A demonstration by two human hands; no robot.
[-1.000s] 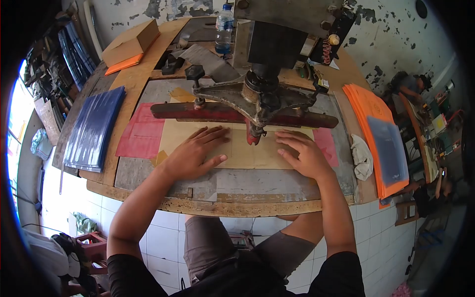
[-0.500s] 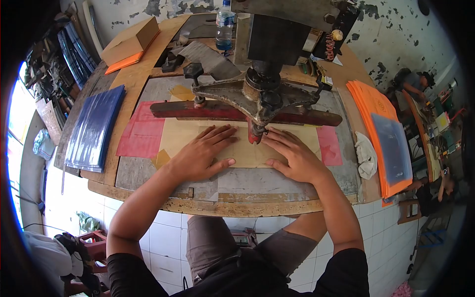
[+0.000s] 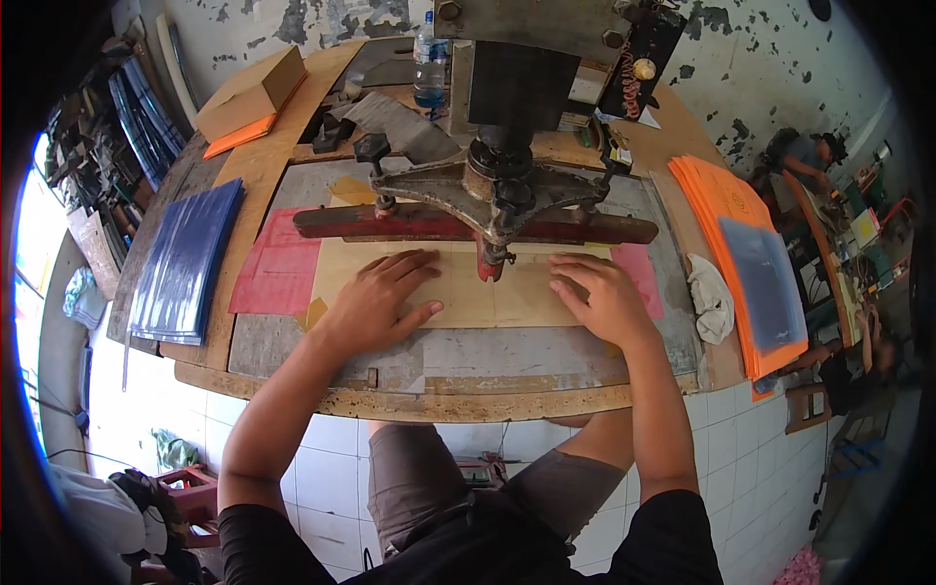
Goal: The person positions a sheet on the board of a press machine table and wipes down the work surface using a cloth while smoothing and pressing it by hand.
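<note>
A cream-coloured board point(image 3: 487, 302) lies flat on the grey bed of a press point(image 3: 502, 180), below its dark red crossbar point(image 3: 429, 229). My left hand point(image 3: 383, 300) rests on the left part of the board, fingers spread and thumb pointing right. On the board's right part is my right hand point(image 3: 606, 300), its fingers slightly bent and apart. Neither hand holds anything. Pink sheets point(image 3: 273, 268) show beyond the board's left and right ends. The press's crossbar hides the board's far edge.
Blue clear-covered folders point(image 3: 185, 258) are stacked at the left. Orange folders point(image 3: 717, 205) and a white cloth point(image 3: 711, 300) lie at the right. Farther back stand a cardboard box point(image 3: 249, 97) and a water bottle point(image 3: 430, 63). Other people sit in the right background.
My right hand has slid right along the board, away from the press's middle, and its fingers have bent more. My left hand has shifted slightly left. The view has shifted a little.
</note>
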